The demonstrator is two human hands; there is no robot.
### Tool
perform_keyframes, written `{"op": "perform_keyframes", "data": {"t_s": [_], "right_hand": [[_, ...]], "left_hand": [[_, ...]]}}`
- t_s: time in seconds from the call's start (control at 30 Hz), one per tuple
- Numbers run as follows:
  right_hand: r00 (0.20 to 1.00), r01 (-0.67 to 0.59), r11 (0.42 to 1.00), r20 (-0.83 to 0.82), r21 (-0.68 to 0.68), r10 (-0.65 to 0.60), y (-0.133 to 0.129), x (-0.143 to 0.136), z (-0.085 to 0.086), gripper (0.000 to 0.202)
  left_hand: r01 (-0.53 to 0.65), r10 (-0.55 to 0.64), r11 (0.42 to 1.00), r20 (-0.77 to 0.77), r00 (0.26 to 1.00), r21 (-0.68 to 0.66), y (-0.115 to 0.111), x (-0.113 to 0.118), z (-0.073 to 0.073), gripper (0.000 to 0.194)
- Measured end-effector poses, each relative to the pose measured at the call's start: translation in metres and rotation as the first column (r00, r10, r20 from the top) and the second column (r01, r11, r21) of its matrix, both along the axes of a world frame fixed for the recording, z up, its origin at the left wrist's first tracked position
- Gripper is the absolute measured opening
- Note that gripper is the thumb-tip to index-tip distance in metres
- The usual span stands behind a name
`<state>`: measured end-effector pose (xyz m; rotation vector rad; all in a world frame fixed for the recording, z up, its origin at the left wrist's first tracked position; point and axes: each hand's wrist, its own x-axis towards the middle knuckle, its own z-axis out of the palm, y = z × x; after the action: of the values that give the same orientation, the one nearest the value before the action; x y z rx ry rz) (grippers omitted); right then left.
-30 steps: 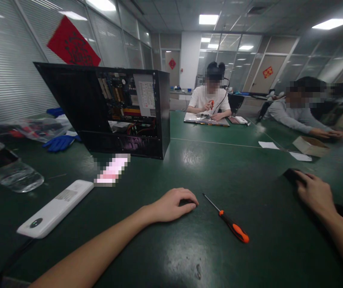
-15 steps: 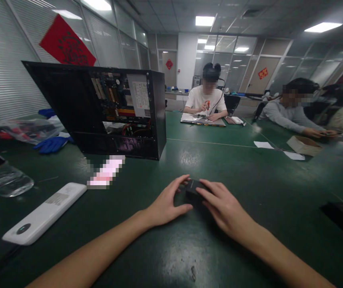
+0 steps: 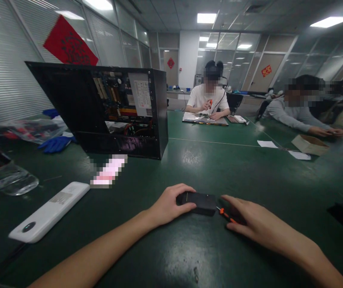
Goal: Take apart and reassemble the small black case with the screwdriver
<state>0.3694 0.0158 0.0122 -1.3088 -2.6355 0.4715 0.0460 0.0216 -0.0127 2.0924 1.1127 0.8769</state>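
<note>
So far the left hand pinches the small black box at frame centre; the right hand curls its fingers over the orange screwdriver, not yet lifted; the box looks unopened.

Left hand curled, fingers gripping; right hand palm down, fingers loosely closing

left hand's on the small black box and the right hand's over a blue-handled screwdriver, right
Not quite. In the head view the screwdriver under the right hand has an orange handle, not blue. The left hand does grip the small black box.
</note>
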Motion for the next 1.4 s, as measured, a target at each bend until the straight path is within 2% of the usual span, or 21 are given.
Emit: {"op": "perform_keyframes", "data": {"t_s": [0.1,0.3,0.47,0.67,0.73,0.8,0.9,0.97,1.07,1.2,1.4], "right_hand": [[1.0,-0.012,0.998,-0.008,-0.057,0.011,0.004,0.002,-0.003,0.05],[0.974,0.109,0.991,-0.209,0.084,-0.089,0.019,0.006,0.011,0.025],[0.866,0.293,0.939,-0.467,0.183,-0.179,0.023,0.019,0.026,0.031],[0.748,0.316,0.938,-0.645,0.14,-0.156,0.01,0.0,0.043,0.035],[0.725,0.31,0.936,-0.678,0.166,-0.119,0.005,-0.011,0.049,0.035],[0.74,0.291,0.915,-0.672,0.28,-0.03,0.003,-0.022,0.056,0.035],[0.83,0.219,0.851,-0.55,0.478,0.095,0.005,-0.037,0.071,0.033],[0.869,0.161,0.826,-0.474,0.54,0.14,0.009,-0.046,0.08,0.031],[0.89,0.07,0.821,-0.407,0.566,0.205,0.016,-0.058,0.088,0.031],[0.897,-0.017,0.81,-0.35,0.586,0.271,0.022,-0.064,0.085,0.032],[0.894,-0.004,0.825,-0.368,0.565,0.256,0.03,-0.062,0.077,0.031]], "left_hand": [[-0.001,0.001,0.999,-0.017,1.0,0.033,-0.002,0.003,-0.001,0.037],[0.048,-0.042,0.995,-0.063,0.997,0.086,-0.005,0.004,0.004,0.038],[0.049,-0.042,0.995,-0.072,0.996,0.092,-0.005,0.008,0.003,0.038],[0.0,0.002,0.999,-0.048,0.999,0.046,-0.003,0.018,-0.001,0.038],[0.0,0.003,0.998,-0.053,0.999,0.061,-0.003,0.021,0.0,0.036],[0.0,0.004,0.997,-0.059,0.998,0.077,-0.003,0.023,0.0,0.036],[-0.008,0.013,0.996,-0.066,0.998,0.085,-0.004,0.025,0.0,0.037],[0.014,-0.007,0.995,-0.069,0.998,0.098,-0.003,0.025,0.0,0.039],[0.052,-0.044,0.991,-0.074,0.996,0.122,-0.002,0.026,-0.001,0.043],[0.063,-0.057,0.993,-0.063,0.996,0.096,0.0,0.026,0.0,0.042],[0.077,-0.071,0.993,-0.065,0.995,0.086,0.001,0.026,0.002,0.042]]}}
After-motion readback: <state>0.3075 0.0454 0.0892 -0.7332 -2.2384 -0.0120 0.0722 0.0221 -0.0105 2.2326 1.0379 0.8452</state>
